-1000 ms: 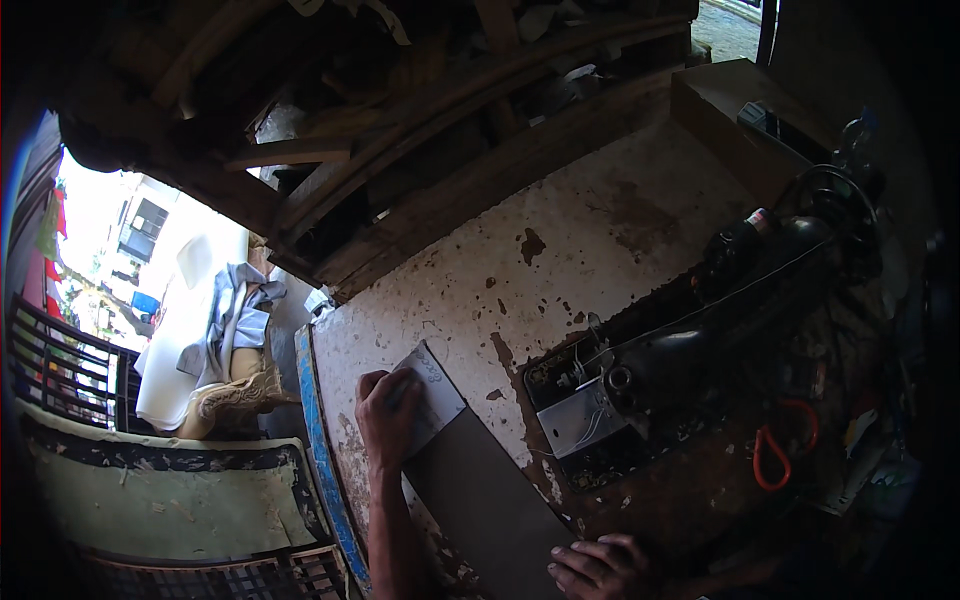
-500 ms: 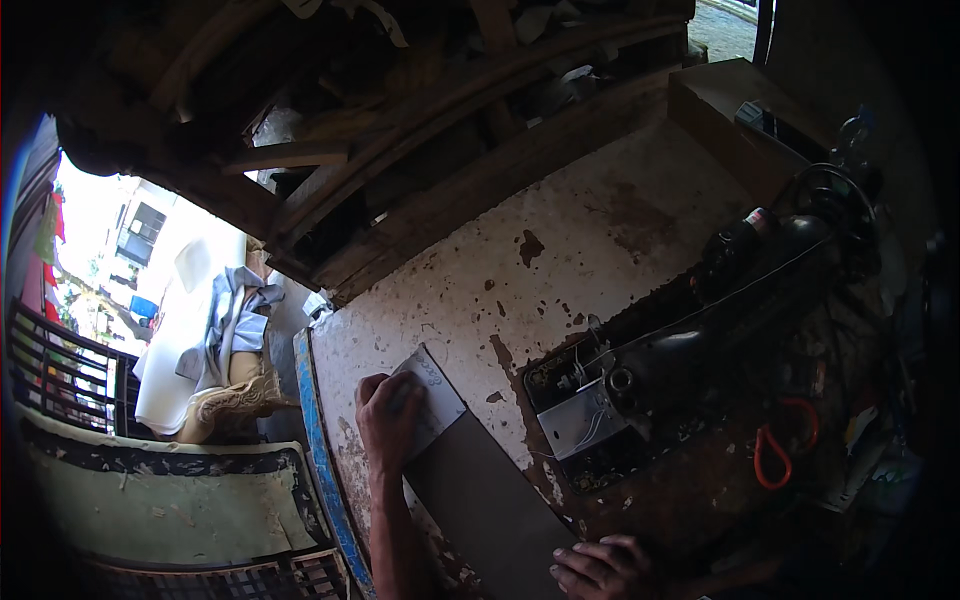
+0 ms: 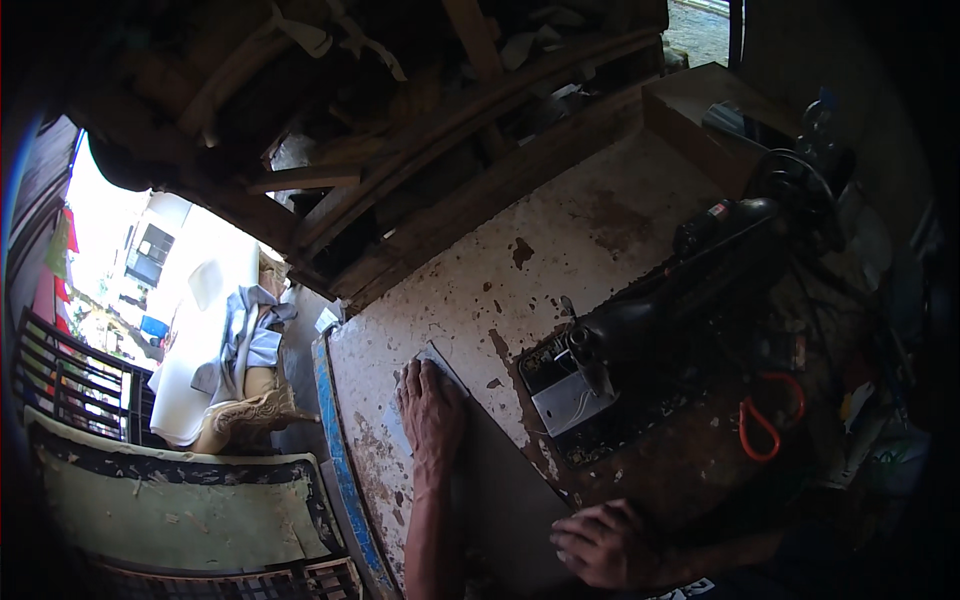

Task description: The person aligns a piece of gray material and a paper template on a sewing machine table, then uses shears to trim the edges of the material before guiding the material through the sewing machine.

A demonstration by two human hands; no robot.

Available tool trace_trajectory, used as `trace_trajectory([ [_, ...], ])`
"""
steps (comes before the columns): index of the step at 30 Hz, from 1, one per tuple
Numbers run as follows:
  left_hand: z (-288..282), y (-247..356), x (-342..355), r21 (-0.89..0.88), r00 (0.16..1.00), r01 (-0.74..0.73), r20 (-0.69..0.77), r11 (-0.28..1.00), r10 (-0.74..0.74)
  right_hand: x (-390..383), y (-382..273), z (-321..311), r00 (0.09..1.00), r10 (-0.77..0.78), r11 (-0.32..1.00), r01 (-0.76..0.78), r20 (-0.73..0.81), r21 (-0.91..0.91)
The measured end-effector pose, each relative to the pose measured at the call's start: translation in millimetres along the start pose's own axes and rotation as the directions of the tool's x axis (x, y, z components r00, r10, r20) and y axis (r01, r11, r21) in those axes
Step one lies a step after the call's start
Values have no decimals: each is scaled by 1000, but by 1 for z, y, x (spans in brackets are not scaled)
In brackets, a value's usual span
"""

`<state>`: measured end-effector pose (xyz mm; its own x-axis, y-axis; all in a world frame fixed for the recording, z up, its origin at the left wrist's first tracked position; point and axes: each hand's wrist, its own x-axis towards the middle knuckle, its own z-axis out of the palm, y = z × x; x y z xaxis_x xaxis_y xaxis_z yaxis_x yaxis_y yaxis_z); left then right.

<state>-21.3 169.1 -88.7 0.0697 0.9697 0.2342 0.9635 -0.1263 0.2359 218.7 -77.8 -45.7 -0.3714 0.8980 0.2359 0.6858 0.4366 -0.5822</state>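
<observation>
A long dark sheet (image 3: 510, 480) of fabric or similar material lies slantwise on the worn table. Over its far, pale end (image 3: 447, 372) my left hand (image 3: 430, 415) rests palm down, fingers stretched forward, hiding most of that end. Toward the near side, my right hand (image 3: 600, 545) lies at the sheet's right edge with its fingers loosely bent and a little apart, touching the sheet. Just right of the sheet stands a black sewing machine (image 3: 680, 310) with a shiny metal plate (image 3: 573, 402) at its needle end. Neither hand touches the machine.
Orange-handled scissors (image 3: 760, 430) lie right of the machine. A cardboard box (image 3: 690, 130) stands at the back right. Wooden framing (image 3: 480, 215) borders the table's far side. At left are a blue table edge (image 3: 345, 470), a green padded panel (image 3: 190, 515) and draped cloth (image 3: 245, 335).
My left hand has gone from bent fingers on the sheet's pale end to lying flat across it. My right hand stays at the right edge. The whole view has shifted slightly.
</observation>
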Motion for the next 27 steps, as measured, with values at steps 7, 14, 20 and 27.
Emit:
trace_trajectory([
  [7,4,4,8,-134,1000,2,-23,991,-6,-8,3,6,995,-84,995,81,-50,-63],
  [14,4,-3,11,-116,997,-15,-72,993,6,-5,0,8,995,-80,990,74,-51,-117],
  [20,4,-4,14,-124,999,-6,-46,992,0,-5,0,6,997,-70,991,65,-43,-116],
  [27,5,-8,15,-100,998,-8,-57,995,2,-2,0,5,997,-67,993,62,-40,-102],
])
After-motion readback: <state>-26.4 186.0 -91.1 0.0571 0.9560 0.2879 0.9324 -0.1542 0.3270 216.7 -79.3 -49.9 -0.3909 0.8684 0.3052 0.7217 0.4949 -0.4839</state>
